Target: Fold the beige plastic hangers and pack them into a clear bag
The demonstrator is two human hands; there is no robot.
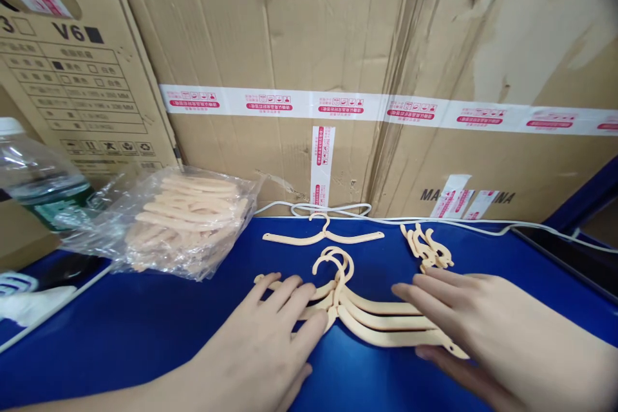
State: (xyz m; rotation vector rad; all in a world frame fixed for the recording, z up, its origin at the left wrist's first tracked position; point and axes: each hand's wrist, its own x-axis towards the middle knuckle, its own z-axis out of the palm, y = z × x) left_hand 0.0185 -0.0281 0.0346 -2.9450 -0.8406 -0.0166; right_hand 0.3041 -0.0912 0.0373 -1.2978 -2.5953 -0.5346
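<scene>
Several light beige plastic clothes hangers (381, 338) lie overlapped in front of me on a blue surface, their hooks bunched at the middle and pointing away. My left hand (270, 335) rests over their left arms with its fingers spread, hiding most of that side. Over the right ends reaches my right hand (487, 322), fingers stretched out at the far side and thumb apart by the nearest hanger. Both hands touch the hangers. Behind this group a single hanger (290, 240) lies flat. A small pile of loose beige hooks (427, 246) sits beyond my right hand.
A clear plastic bag (193, 219) of beige hanger pieces lies at the left, beside a plastic bottle (43, 174). Large cardboard boxes (290, 161) wall off the back. A white cable (473, 225) runs along their base toward a dark flat device (555, 251) at the right.
</scene>
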